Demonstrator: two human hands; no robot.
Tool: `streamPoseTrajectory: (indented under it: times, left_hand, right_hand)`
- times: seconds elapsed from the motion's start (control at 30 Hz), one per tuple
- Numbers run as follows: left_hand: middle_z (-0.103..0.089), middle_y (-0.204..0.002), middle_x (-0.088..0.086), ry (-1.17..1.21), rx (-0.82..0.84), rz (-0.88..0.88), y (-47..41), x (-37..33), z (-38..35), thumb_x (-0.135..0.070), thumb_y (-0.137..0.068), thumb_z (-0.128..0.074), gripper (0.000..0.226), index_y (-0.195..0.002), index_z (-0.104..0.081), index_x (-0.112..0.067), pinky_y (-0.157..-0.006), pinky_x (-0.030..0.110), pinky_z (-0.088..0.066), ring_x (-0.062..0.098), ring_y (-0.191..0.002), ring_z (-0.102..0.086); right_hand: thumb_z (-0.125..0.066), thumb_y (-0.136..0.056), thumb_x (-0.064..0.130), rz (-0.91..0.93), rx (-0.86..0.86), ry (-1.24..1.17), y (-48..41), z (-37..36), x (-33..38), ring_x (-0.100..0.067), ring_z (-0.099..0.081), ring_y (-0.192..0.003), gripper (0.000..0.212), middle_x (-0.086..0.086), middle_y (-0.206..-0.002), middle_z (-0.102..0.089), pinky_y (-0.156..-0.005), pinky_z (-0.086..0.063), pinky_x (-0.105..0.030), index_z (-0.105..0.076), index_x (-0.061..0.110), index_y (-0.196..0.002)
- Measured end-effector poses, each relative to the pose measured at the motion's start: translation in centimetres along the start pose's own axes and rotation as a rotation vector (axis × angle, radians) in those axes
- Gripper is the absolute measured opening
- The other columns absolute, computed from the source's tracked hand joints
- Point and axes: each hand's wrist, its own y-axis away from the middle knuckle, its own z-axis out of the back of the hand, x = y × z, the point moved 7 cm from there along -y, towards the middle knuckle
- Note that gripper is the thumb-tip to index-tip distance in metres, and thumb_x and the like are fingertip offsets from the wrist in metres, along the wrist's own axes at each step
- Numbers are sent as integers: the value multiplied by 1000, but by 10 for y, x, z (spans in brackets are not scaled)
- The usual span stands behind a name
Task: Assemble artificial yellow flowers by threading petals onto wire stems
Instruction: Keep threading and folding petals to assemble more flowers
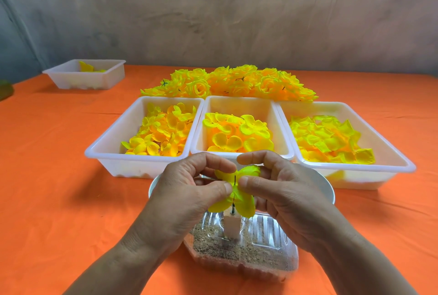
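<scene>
Both hands hold one yellow petal piece (241, 196) above a clear plastic tray of sand (267, 249). My left hand (189, 190) pinches its left side between thumb and forefinger. My right hand (282, 185) pinches its right side the same way. A thin dark wire stem (234, 182) pokes up through the petal's centre; its lower end runs down to a small pale block (231, 224) standing in the sand.
Three white bins hold loose yellow petals: left (111, 152), middle (239, 101), right (391, 152). Behind them lies a heap of finished yellow flowers (230, 82). A smaller white bin (85, 74) sits far left. A round metal dish (328, 188) lies under my hands on the orange cloth.
</scene>
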Motion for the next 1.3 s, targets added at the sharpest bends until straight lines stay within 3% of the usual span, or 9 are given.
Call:
streamPoseTrajectory:
  times: [0.13, 0.3, 0.5, 0.6, 0.67, 0.8, 0.97, 1.03, 1.3]
  left_hand:
    - [-66, -73, 0, -2, 17, 74, 0, 13, -1, -15, -58, -71, 26, -81, -77, -28, -60, 27, -53, 14, -63, -62]
    - [-62, -72, -2, -37, 41, 135, 2, 25, -4, -20, -58, -72, 26, -82, -76, -28, -54, 17, -46, 8, -62, -58]
    - [-58, -61, -13, -45, 69, 177, 1, 31, -4, -20, -60, -73, 26, -84, -76, -30, -60, 24, -49, 7, -61, -58]
    - [-59, -64, -9, 2, 91, 218, 1, 33, -5, -18, -62, -74, 24, -84, -76, -28, -66, 32, -52, 10, -64, -61]
    - [-61, -66, -7, 48, 111, 245, 1, 36, -6, -12, -67, -77, 22, -84, -76, -25, -65, 27, -54, 10, -65, -63]
    - [-67, -79, 4, 95, 133, 291, 2, 42, -5, 0, -80, -74, 20, -86, -76, -19, -67, 28, -56, 14, -73, -67]
    - [-72, -102, 20, 134, 140, 330, 3, 46, -5, -12, -69, -77, 21, -90, -77, -13, -72, 30, -57, 20, -83, -71]
    - [-73, -98, 19, 104, 122, 343, 3, 50, -5, -6, -75, -76, 15, -87, -77, -14, -75, 33, -58, 20, -82, -71]
    - [-75, -89, 9, 153, 165, 413, 3, 56, -6, 4, -83, -69, 20, -80, -78, -14, -63, 26, -58, 19, -79, -73]
  right_hand:
    - [-66, -87, 5, -33, -10, 87, 0, 2, -10, -24, -63, -72, 20, -9, -82, -65, -63, -49, -34, -64, 19, -102]
    - [-68, -87, 12, -10, -60, 262, 1, 6, -18, -18, -54, -67, 19, -8, -77, -58, -63, -43, -38, -64, 25, -101]
    - [-66, -87, 8, -12, -59, 226, 0, 7, -21, -18, -53, -64, 18, -7, -74, -57, -62, -41, -35, -64, 21, -99]
    - [-64, -88, 5, -24, -57, 184, 0, 6, -24, -10, -50, -53, 14, 0, -64, -55, -52, -39, -24, -62, 16, -96]
    - [-63, -88, 3, -41, -54, 142, 1, 6, -27, -7, -46, -48, 12, 3, -60, -53, -48, -37, -21, -60, 13, -95]
    - [-62, -89, 2, -58, -37, 67, 4, 2, -29, -15, -52, -58, 12, -7, -71, -57, -53, -41, -27, -59, 12, -94]
    - [-64, -88, 5, -57, -65, 48, 5, 5, -32, -21, -49, -66, 11, -12, -77, -53, -54, -36, -31, -60, 14, -92]
    - [-64, -88, 4, -48, -82, 78, 5, 7, -35, -20, -48, -62, 11, -11, -74, -52, -52, -36, -29, -59, 14, -91]
    - [-63, -89, 3, -48, -109, 110, 8, 9, -39, -12, -54, -44, 10, -2, -61, -53, -41, -39, -21, -58, 10, -94]
